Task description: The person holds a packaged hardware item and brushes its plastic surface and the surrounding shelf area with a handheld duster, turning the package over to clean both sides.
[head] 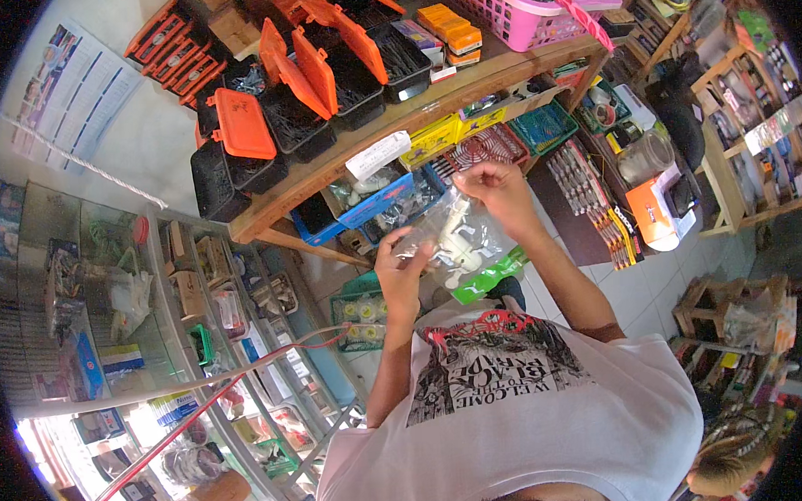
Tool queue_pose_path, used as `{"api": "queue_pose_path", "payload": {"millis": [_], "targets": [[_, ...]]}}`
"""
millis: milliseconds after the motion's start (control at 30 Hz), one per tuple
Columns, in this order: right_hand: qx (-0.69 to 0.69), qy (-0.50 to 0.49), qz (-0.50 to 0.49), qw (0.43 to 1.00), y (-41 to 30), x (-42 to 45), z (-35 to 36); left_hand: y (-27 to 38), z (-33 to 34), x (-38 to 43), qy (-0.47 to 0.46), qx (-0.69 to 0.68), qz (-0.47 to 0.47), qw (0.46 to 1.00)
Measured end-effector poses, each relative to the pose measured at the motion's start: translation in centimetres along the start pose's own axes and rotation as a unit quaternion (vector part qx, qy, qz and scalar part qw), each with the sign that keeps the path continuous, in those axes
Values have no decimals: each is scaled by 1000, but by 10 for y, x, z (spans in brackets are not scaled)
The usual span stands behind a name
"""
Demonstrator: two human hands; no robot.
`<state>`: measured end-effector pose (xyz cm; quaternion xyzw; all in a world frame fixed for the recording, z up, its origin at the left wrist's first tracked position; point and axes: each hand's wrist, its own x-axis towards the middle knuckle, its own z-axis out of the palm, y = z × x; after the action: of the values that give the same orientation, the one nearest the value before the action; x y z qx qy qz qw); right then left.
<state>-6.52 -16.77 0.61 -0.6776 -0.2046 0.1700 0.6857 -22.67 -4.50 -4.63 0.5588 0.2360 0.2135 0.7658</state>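
Observation:
Between my two hands, in front of my chest, hangs a clear plastic bag (485,229) with a green printed strip along its lower edge. Inside it lie white plastic parts (456,237), whose exact kind I cannot tell. My left hand (402,267) grips one side of the bag between thumb and fingers. The fingertips of my right hand (496,191) pinch its upper corner. Just beyond the bag, under the wooden shelf, is a blue box (376,204) holding small bagged items.
A wooden shelf (395,132) bears black bins with orange lids (245,122), small orange boxes (449,27) and a pink basket (532,22). A glass display case (195,343) stands at left. Red and white cords (178,418) cross before it. Another person's head (731,454) shows at lower right.

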Motion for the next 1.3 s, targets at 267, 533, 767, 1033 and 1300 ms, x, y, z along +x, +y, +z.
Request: {"api": "queue_pose_path", "payload": {"millis": [267,533,767,1033,1300], "targets": [[115,101,191,970,6,-20,19,-15,-7,17,-4,-166,-31,986],[90,65,209,972,16,-30,7,-5,-18,18,-64,-31,7,997],[120,122,206,963,24,-41,2,-12,-14,10,-45,-8,-1,999],[111,136,160,971,33,-50,1,-11,-12,5,-58,-68,33,995],[69,90,160,981,43,-49,-11,-13,-13,5,-46,-85,-3,995]]}}
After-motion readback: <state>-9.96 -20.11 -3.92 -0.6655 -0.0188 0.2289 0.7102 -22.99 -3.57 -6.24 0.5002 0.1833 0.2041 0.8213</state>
